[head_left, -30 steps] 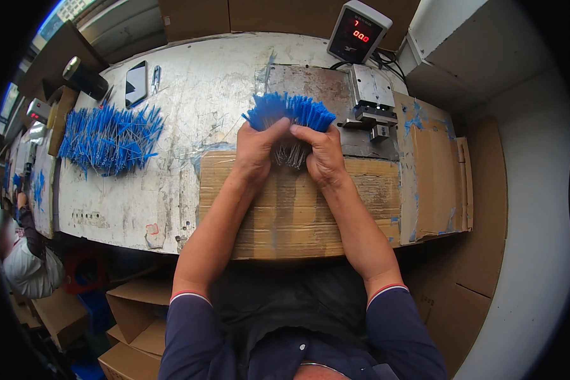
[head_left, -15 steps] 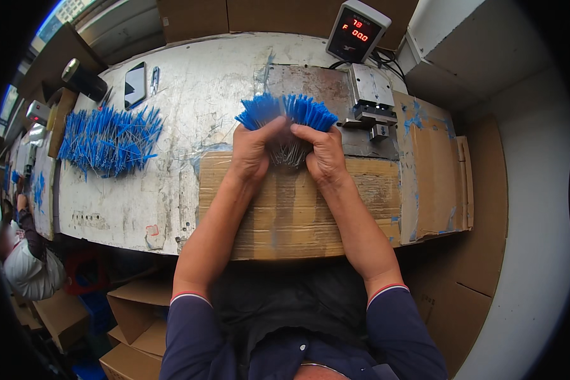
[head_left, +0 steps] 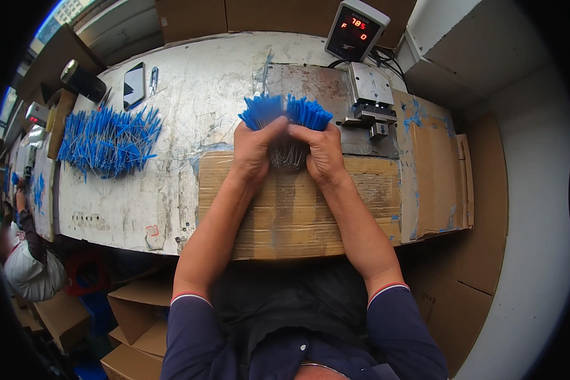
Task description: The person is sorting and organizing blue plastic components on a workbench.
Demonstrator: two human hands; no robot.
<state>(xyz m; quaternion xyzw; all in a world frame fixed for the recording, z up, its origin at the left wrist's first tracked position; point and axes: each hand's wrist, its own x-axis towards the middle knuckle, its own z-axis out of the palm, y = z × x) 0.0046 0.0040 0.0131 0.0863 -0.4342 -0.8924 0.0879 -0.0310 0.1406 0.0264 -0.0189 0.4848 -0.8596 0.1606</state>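
Observation:
Both hands grip one thick bundle of thin blue-tipped wire brushes [head_left: 309, 113] above the table's middle. My left hand [head_left: 252, 151] closes round its left side, and my right hand [head_left: 323, 152] round its right side. The thumbs lie toward each other across the front of the bundle. Blue ends fan out beyond my fingers, with a narrow gap between two clumps. Bare wire ends show below, between the palms. My other fingers are mostly hidden behind the bundle. A loose pile of similar blue-tipped wire brushes [head_left: 109, 142] lies on the left of the table.
Ribbed cardboard [head_left: 297, 215] covers the table's near edge. A metal fixture [head_left: 372, 95] stands right of my hands, with a counter with red digits [head_left: 356, 30] behind it. A phone [head_left: 134, 86], small snips [head_left: 153, 81] and a dark cylinder [head_left: 83, 81] sit far left. Another person [head_left: 33, 259] works at left.
The hands have drawn slightly closer together, and the blue ends look more tightly gathered. The counter's red digits have changed. The pile at left has not moved.

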